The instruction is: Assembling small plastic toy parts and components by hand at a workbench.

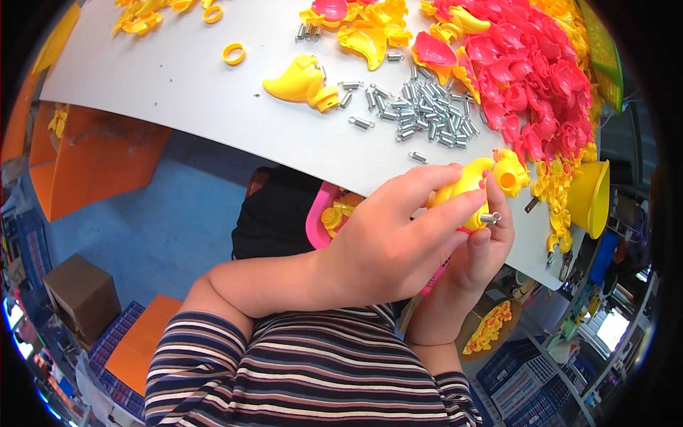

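Observation:
My left hand [398, 235] has its fingers closed round a curved yellow plastic toy part [455, 188] with small pink spots. A metal coil spring [491, 218] sticks out of the part's lower end. My right hand [494, 238] grips the same part from the other side, its thumb near the spring. Just beyond those fingertips is a yellow piece with a round hole [510, 176]; whether it is joined to the held part I cannot tell. On the table, a yellow shell-shaped toy part [299, 82] lies left of a heap of coil springs [434, 110].
Pink plastic shells [523, 64] are piled at the far right, beside small yellow rings [558, 188] and a yellow tub [590, 199]. Yellow shells [364, 43] lie at the back. A pink basin [318, 220] sits below the table edge. An orange bin [96, 164] stands left.

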`<state>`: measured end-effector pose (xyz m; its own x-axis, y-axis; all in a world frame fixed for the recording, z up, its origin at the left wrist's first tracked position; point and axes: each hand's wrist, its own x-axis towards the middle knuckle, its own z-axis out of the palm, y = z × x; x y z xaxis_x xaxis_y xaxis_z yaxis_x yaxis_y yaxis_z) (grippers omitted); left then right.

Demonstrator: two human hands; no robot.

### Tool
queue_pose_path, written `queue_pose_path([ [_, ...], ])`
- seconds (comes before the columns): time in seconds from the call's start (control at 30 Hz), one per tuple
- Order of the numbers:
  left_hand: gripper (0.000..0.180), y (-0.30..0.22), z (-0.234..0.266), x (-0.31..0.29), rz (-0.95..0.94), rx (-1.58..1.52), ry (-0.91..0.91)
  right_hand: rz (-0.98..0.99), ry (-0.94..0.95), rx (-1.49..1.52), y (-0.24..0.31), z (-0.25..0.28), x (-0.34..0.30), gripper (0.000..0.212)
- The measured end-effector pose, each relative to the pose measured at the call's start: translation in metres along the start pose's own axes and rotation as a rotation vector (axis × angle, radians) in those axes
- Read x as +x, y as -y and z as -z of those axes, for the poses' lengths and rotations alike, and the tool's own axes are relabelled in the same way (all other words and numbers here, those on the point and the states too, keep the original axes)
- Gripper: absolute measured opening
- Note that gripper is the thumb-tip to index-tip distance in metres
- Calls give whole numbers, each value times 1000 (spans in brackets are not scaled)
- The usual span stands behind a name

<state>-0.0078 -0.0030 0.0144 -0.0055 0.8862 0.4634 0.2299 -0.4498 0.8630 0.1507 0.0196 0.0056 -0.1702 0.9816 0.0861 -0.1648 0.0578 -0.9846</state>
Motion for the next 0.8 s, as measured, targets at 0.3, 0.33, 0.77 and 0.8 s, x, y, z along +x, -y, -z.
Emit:
queue_pose_path([
  [0.3,53,17,3,3,300,-363,2,383,16,-481,-18,-23,5,63],
  [0.33,49,18,3,3,325,-384,-8,448,61,-615,-18,-19,5,66],
  [0.77,37,41,7,6,129,-724,123,26,143,-48,4,3,-5,59],
  [0.8,35,40,7,6,94,-738,113,121,151,-108,2,3,-4,57],
])
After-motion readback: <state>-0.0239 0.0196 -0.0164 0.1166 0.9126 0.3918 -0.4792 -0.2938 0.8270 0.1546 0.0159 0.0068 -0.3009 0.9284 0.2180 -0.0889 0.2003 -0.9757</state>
